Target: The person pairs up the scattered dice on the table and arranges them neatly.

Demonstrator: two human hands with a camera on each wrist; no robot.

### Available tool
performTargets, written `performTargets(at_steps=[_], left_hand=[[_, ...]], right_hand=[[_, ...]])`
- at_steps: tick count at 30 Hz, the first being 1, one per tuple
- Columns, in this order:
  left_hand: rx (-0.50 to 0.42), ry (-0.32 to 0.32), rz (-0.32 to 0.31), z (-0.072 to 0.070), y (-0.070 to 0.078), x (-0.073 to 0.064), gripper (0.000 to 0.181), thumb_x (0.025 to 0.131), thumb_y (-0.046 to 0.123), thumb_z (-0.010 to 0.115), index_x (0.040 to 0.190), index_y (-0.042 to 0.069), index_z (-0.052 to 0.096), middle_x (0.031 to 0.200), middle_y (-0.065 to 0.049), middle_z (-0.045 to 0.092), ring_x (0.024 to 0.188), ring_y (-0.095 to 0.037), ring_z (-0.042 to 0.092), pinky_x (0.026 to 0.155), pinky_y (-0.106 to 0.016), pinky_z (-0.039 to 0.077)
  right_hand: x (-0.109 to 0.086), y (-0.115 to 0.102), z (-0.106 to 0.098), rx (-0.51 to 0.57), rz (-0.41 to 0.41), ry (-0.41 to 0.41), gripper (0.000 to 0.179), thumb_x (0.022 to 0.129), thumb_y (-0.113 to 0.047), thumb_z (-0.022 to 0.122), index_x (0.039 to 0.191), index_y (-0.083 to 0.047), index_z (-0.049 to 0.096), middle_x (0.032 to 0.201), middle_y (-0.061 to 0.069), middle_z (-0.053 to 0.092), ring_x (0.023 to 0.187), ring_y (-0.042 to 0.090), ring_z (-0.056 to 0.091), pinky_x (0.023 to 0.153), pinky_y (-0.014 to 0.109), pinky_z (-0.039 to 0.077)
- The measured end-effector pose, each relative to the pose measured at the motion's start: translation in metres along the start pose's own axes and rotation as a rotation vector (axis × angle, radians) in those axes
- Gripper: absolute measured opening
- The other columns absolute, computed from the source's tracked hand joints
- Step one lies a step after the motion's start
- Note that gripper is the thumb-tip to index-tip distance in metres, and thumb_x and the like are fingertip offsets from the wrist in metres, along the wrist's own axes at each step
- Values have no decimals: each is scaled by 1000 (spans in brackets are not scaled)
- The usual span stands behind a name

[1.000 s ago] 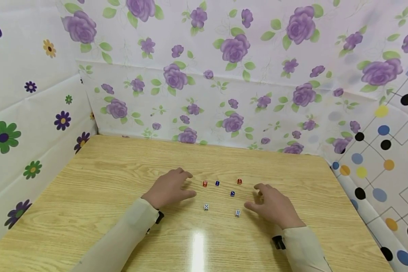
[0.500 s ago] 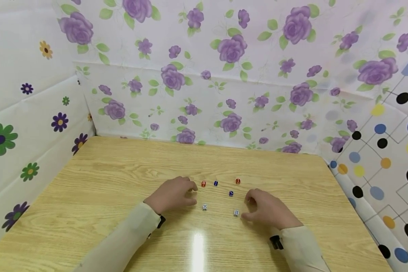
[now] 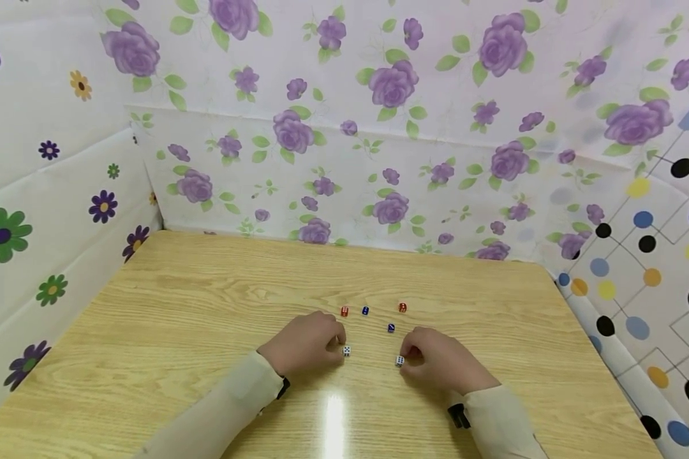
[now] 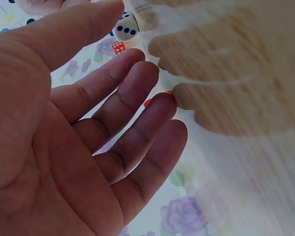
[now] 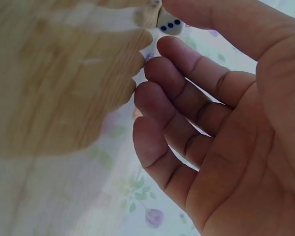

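Two white dice with dark pips lie on the wooden table. At the left white die, my left hand has its thumb and index fingertip just to the left. The thumb and index finger of my right hand stand on either side of the right white die, right at its edges. Both wrist views show gaps around the white die and the other white die between thumb and index; the other fingers are loosely bent.
Farther back lie a red die, a blue die, a second blue die and another red die. Flowered sheeting rises behind the table, and dotted sheeting borders its right side.
Both hands have moved inward and toward the near side, to the two white dice. Thumbs and index fingers have come closer together. The dice have stayed in place.
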State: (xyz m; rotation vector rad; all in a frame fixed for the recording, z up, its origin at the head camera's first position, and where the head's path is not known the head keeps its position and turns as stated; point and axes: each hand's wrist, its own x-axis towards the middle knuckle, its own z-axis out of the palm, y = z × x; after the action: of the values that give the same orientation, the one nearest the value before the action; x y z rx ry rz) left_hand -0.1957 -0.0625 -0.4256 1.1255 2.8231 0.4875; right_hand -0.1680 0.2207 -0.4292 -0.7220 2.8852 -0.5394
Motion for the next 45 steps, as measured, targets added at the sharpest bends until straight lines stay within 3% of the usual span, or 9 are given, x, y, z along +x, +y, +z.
performTargets(at_steps=[13,20,45], left_hand=[[72,7,-21,3,14,0,9,83,28,70,85,19,68,76,10,55,66,-6,45,59,-22,40],[70,40,-22,4,16,-1,6,84,25,71,83,21,68,80,9,60,71,-4,49,62,-21,44],[32,41,-22,-4,13,-4,7,84,22,69,79,21,65,73,12,57,63,-3,47,58,-22,41]], right_hand=[[0,-6,1,-40,-53,3,7,84,-24,71,84,-23,64,82,-13,56,75,2,53,69,25,47],[2,-6,1,-50,-48,-4,7,85,-24,71,84,-23,64,82,-13,55,74,2,52,68,25,47],[3,-5,4,-18,-61,28,9,84,-29,72,83,-27,64,82,-17,56,75,-1,54,70,23,49]])
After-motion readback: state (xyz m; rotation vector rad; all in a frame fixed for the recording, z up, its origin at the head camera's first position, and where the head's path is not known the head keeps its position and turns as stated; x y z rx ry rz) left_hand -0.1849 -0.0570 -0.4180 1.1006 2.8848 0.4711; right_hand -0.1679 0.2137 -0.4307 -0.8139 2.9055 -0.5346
